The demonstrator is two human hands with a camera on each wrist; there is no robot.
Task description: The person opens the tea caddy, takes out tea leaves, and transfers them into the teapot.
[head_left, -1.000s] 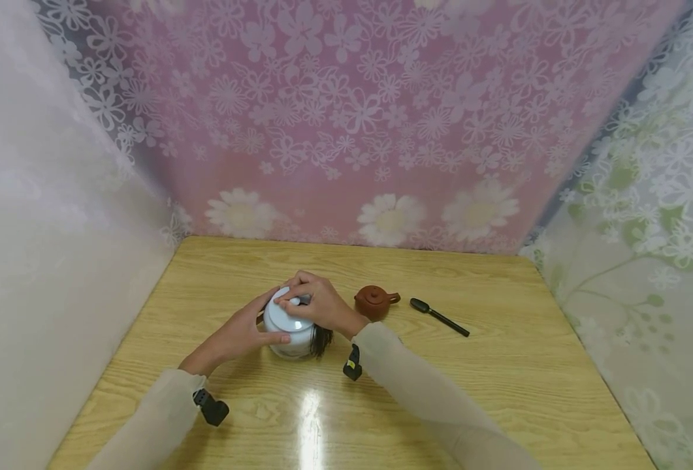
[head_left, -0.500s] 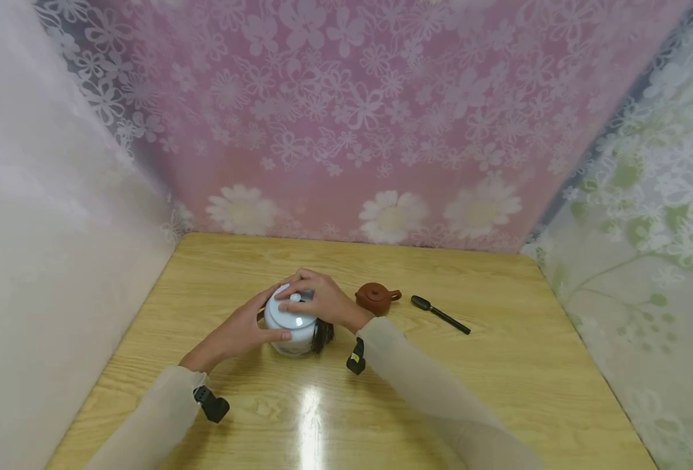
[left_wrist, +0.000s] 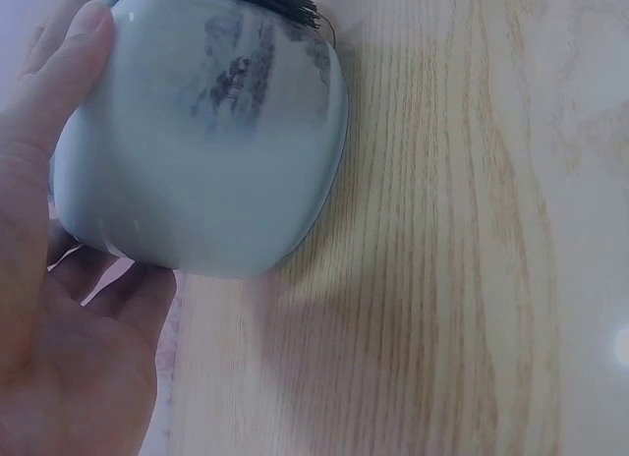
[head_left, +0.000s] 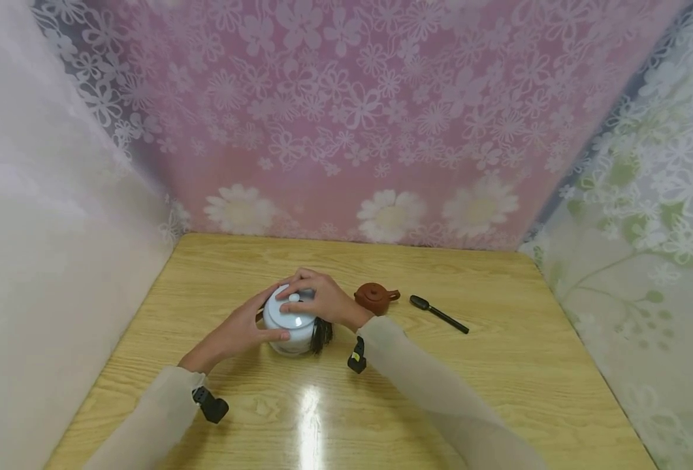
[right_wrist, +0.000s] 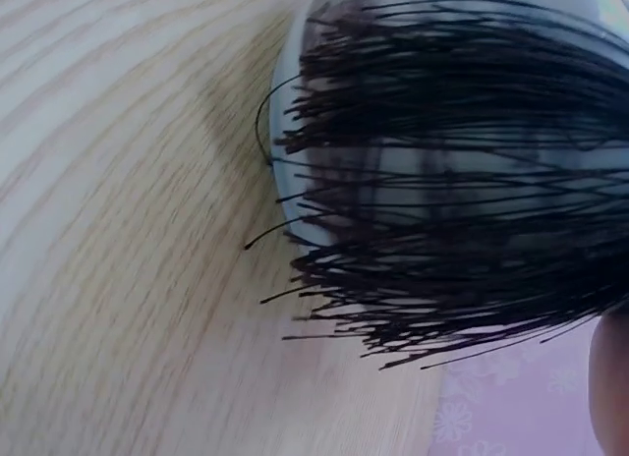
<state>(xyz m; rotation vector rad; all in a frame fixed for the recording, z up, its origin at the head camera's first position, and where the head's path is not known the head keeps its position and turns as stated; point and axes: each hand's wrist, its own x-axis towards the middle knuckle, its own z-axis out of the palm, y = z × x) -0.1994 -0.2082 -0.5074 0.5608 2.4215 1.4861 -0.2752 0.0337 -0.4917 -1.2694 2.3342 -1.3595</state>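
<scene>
A pale ceramic jar (head_left: pixel 293 339) with a rounded body stands on the wooden table, its domed lid (head_left: pixel 290 318) on top. My left hand (head_left: pixel 243 333) grips the body, thumb across the front and fingers behind. Spread over the lid, my right hand (head_left: pixel 322 300) has its fingers around the small knob (head_left: pixel 294 297), which shows between them. A bunch of black strands (right_wrist: pixel 442 250) hangs down the jar's right side beneath my right hand; its upper end is hidden. In the left wrist view, a dark painted pattern (left_wrist: pixel 236 73) marks the jar's side.
Right of the jar sits a small reddish-brown clay teapot (head_left: pixel 374 297), handle pointing right. Farther right lies a black scoop with a long handle (head_left: pixel 439 314). Patterned cloth walls (head_left: pixel 346 130) enclose the table's (head_left: pixel 499 365) back and sides.
One second ago the right fingers were closer together at the knob; now they are spread wider over the lid. The left hand keeps its grip. Jar, teapot and scoop stay put.
</scene>
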